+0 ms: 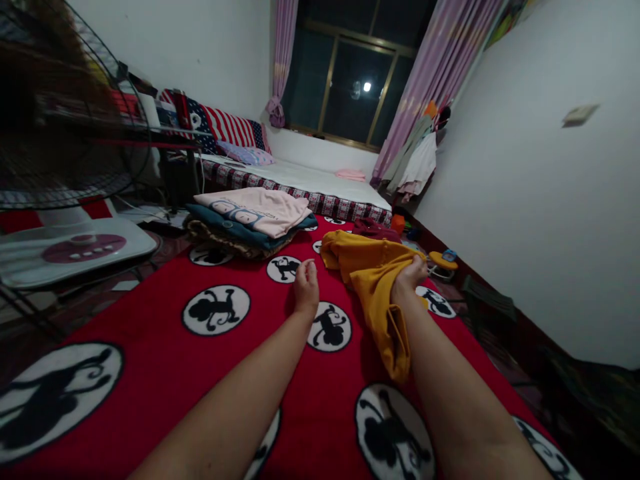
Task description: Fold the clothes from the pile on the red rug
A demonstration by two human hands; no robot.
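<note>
My right hand is closed on a mustard-yellow garment. Part of the cloth lies on the red blanket, and a loose end hangs down beside my right wrist. The garment's exact kind does not show. My left hand is just above the blanket, left of the yellow cloth and apart from it. It holds nothing, with its fingers loosely bent and slightly apart. Beyond it to the left sits a stack of folded clothes, a pale pink printed shirt on top of a teal garment. A dark red garment lies behind the yellow one.
A fan stands close on the left, its white base beside the blanket. Farther back is a bed under the window. Clothes hang by the right curtain. A yellow-topped stool is on the right.
</note>
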